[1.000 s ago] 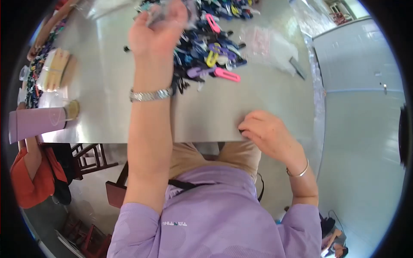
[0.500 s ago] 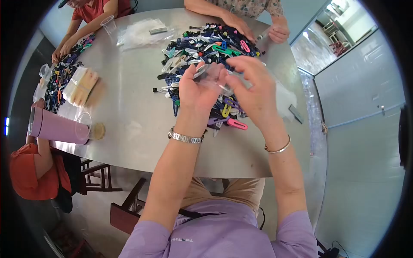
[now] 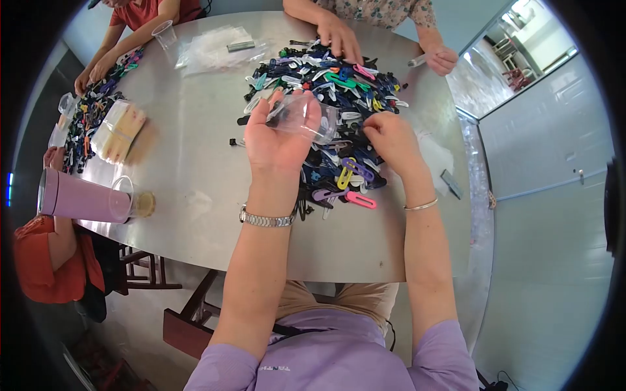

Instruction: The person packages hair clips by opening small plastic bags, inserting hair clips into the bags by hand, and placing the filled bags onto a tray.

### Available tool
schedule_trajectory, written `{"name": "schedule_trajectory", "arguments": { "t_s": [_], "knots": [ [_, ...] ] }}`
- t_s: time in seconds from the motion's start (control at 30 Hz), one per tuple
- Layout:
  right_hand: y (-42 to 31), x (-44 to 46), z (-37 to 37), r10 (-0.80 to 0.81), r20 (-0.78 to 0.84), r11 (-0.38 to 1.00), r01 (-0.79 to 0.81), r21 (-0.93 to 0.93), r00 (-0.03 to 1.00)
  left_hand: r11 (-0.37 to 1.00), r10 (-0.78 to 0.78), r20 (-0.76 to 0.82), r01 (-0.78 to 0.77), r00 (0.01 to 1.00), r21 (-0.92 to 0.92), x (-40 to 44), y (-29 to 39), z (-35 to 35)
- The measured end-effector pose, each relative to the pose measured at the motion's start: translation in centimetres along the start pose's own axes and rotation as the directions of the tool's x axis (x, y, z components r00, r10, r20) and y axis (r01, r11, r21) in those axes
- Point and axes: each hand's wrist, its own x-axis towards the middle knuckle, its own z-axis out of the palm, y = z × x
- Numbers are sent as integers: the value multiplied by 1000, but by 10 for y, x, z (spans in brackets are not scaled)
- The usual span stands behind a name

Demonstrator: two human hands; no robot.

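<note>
A clear plastic cup (image 3: 313, 124) lies tilted in my left hand (image 3: 280, 140), its mouth toward the right; something dark shows near its bottom. The palm faces up with the fingers curled round the cup. My right hand (image 3: 396, 140) is at the right side of a big pile of hair clips (image 3: 339, 81), thumb and fingertips pressed together. What those fingertips hold, if anything, is too small to make out. Nearest to me in the pile are a pink clip (image 3: 360, 200), a yellow clip (image 3: 344, 177) and purple clips.
Across the metal table (image 3: 202, 163), a person's hand (image 3: 339, 36) touches the pile. At left are a pink tumbler (image 3: 85, 197), a banded stack of cards (image 3: 119, 132), another clip pile and people. Plastic bags (image 3: 225, 49) lie at the back; a grey strip (image 3: 451, 184) lies right.
My left hand has shifted slightly left with the cup. My right hand has moved away from the cup, down to the pile's right side. The person's hand opposite has moved left.
</note>
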Motion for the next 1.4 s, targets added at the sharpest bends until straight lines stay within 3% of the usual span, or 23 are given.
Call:
{"name": "schedule_trajectory", "arguments": {
  "t_s": [0.03, 0.1, 0.2, 0.23, 0.3, 0.4, 0.53, 0.63, 0.73, 0.8, 0.93, 1.0, 1.03, 1.1, 1.13, 1.2, 1.23, 1.3, 1.4],
  "knots": [
    [-1, -2, -5, 3, 2, 1000, -3, -3, 1000, 1000, -9, -9, 9, 1000, 0, -2, -1, 1],
    [-5, -4, -14, 304, 244, 922, -348, 167, 921, 1000, -19, -20, 19, 1000, 4, -4, -3, 2],
    [-14, -5, -19, 336, 261, 877, -402, 264, 905, 998, -31, -19, 31, 999, 45, -6, -6, 4],
    [-10, -6, -12, 338, 258, 875, -403, 267, 905, 998, -27, -50, 29, 998, 47, -6, -7, 5],
    [1, -5, 8, 51, -121, 988, -32, 151, 991, 998, -23, -80, 27, 997, 51, -7, -8, 6],
    [2, -2, 20, -52, -94, 998, 55, 31, 994, 997, -5, -66, 10, 998, 71, -8, -9, 5],
    [-2, 3, 20, -4, 14, 1000, 4, 8, 1000, 997, -30, -56, 34, 998, 68, -5, -8, 1],
    [8, 0, 20, -20, -61, 990, 29, 138, 998, 997, -22, -64, 26, 998, 73, -4, -6, 2],
    [10, -4, 0, 100, -157, 974, -65, 218, 983, 998, -12, -69, 17, 998, 68, -4, -5, 1],
    [7, -9, -18, 219, 109, 917, -243, 316, 970, 998, -12, -58, 16, 998, 68, -5, -6, 2],
    [12, -11, -18, 98, 207, 950, -153, 271, 974, 998, -22, -73, 26, 997, 57, -4, -5, 0],
    [15, -11, -5, -93, 103, 995, 89, 51, 990, 998, -36, -59, 39, 998, 46, -3, -5, 0],
    [15, -11, 2, -91, 102, 995, 86, 51, 991, 998, -27, -70, 31, 997, 57, -5, -5, 1],
    [16, -9, 10, 49, -94, 998, -44, 49, 994, 997, -23, -82, 29, 996, 68, -4, -5, 2],
    [17, -9, 10, 52, -95, 998, -47, 48, 994, 997, -19, -77, 25, 997, 74, -4, -4, 1],
    [18, -8, 9, 241, -183, 961, -207, 185, 953, 997, -14, -73, 20, 997, 79, -4, -4, 1],
    [17, -7, 7, 240, -182, 961, -206, 185, 954, 997, -16, -80, 22, 997, 75, -4, -4, 2],
    [16, -7, 2, 298, -138, 902, -231, 365, 945, 997, -18, -87, 24, 996, 71, -4, -4, 1],
    [12, -6, 1, 285, -139, 890, -208, 406, 948, 998, -41, -52, 43, 998, 43, -4, -4, 1]
  ]
}}
